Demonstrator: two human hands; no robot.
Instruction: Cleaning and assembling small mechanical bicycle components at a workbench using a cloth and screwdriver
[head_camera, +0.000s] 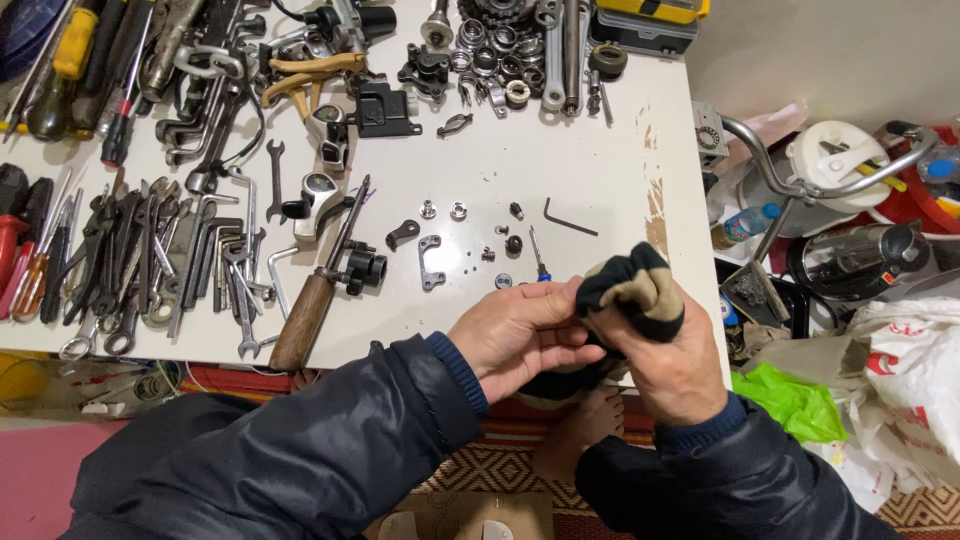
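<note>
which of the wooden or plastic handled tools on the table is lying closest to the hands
The small blue-handled screwdriver, lying just above the left hand. The wooden-handled tool lies further left.

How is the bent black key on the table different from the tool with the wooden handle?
The bent key is thin, all black metal and L-shaped; the wooden-handled tool is much longer, straight, with a thick brown grip. The key lies alone on bare table; the tool touches a black part. Both lie flat, untouched.

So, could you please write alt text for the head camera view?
Two hands, left hand and right hand, hold a black and tan cloth over the edge of a white table. Small metal parts, a wooden-handled tool and many wrenches lie on it.
</note>
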